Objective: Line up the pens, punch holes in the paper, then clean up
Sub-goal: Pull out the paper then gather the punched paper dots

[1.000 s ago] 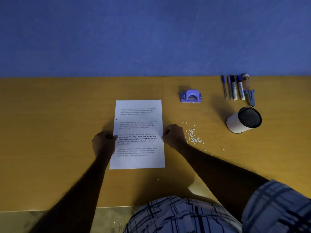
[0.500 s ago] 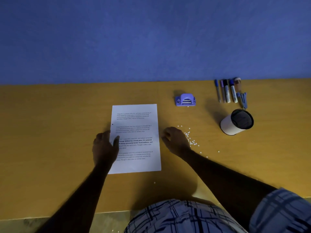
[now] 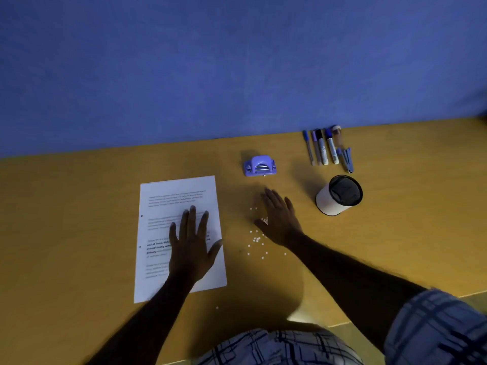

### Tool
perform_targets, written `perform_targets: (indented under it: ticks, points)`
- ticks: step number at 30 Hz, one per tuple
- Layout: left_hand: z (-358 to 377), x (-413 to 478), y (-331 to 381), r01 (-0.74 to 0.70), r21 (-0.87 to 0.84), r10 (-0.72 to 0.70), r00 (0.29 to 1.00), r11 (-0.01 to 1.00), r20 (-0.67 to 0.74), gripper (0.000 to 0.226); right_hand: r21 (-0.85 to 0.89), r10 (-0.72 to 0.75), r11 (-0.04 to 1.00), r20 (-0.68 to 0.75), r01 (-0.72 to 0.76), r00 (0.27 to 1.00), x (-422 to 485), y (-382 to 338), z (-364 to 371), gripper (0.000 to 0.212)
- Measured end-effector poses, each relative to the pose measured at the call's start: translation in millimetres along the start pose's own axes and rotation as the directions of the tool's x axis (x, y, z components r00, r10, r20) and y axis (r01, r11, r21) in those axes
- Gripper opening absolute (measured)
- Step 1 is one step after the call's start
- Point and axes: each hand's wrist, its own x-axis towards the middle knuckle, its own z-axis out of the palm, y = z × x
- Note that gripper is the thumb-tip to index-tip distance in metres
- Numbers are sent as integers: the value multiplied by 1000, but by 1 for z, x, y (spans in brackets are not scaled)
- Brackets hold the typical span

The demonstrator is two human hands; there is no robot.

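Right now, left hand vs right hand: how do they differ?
The left hand lies flat on the printed paper, fingers spread; the right hand is on the bare table, fingers closer together. The right hand sits among the punched paper dots; the left hand is clear of them. Both are open, palm down, holding nothing.

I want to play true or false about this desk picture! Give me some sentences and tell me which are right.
1. The left hand lies flat on the white printed sheet of paper. True.
2. The purple hole punch sits on top of the paper. False: it stands on the yellow-brown wooden desk, beyond the sheet.
3. Little white paper dots are scattered beside the right hand. True.
4. The pens and markers stand inside the white cylindrical cup with a dark inside. False: they lie in a row on the desk behind it.
5. The right hand holds a pen. False: it is open and empty.
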Motion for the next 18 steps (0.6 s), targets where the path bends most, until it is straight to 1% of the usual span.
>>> perform_targets:
  ticks: [3,7,11,14,18]
  points:
    - [-3,19,14,-41,30,41,999,999,13,82,8,19,1000,-26,-19,999,19,10,-9,79]
    - [-2,44,30,-92,19,92,996,996,-1,73,-20,29,999,-6,-29,1000,40,24,-14,81]
    - [3,68,45,-145,13,145,989,989,-10,69,-51,-34,998,-2,33,999,49,31,-13,80]
    - [6,83,55,-159,18,160,987,987,-4,68,-82,-87,993,12,88,996,51,34,-10,77]
    - [8,93,63,-171,-6,172,985,985,14,68,-97,-94,991,18,95,995,53,33,-7,75]
